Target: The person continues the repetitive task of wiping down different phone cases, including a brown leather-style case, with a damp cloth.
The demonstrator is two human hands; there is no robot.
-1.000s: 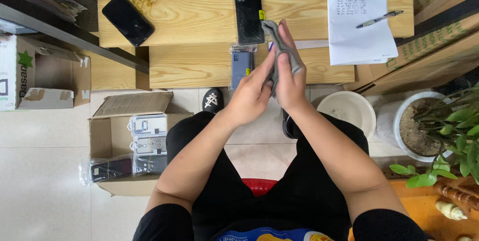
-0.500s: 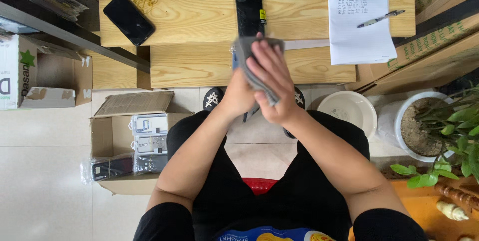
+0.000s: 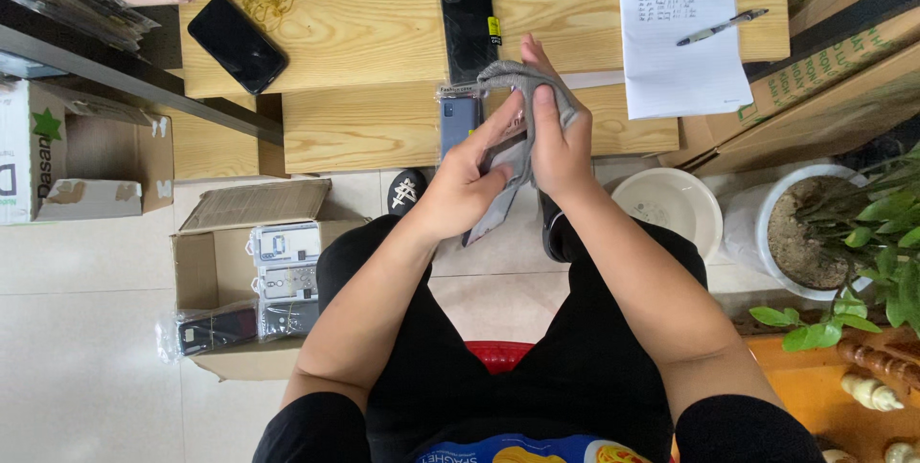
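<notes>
My left hand (image 3: pixel 458 187) holds a flat dark phone-like slab (image 3: pixel 487 220) from below, tilted on edge above my lap. My right hand (image 3: pixel 558 142) presses a grey cloth (image 3: pixel 510 76) against the slab's upper part, fingers flat over the fabric. The cloth drapes over the slab's top end and hides most of it. Both hands are in front of the edge of the wooden desk (image 3: pixel 383 32). A blue phone (image 3: pixel 457 124) lies on the lower desk shelf just behind my left fingers.
A black phone (image 3: pixel 237 43), a black packaged strip (image 3: pixel 470 27) and a written sheet (image 3: pixel 676 51) with a pen (image 3: pixel 721 27) lie on the desk. An open cardboard box (image 3: pixel 203 276) of packaged cases stands on the floor at left. A white bowl (image 3: pixel 671 206) and a potted plant (image 3: pixel 810 243) are at right.
My hands have rubbed the cloth along the slab. The right hand has shifted from covering the cloth's top to pressing lower and to the right, and the cloth's top end now sticks out.
</notes>
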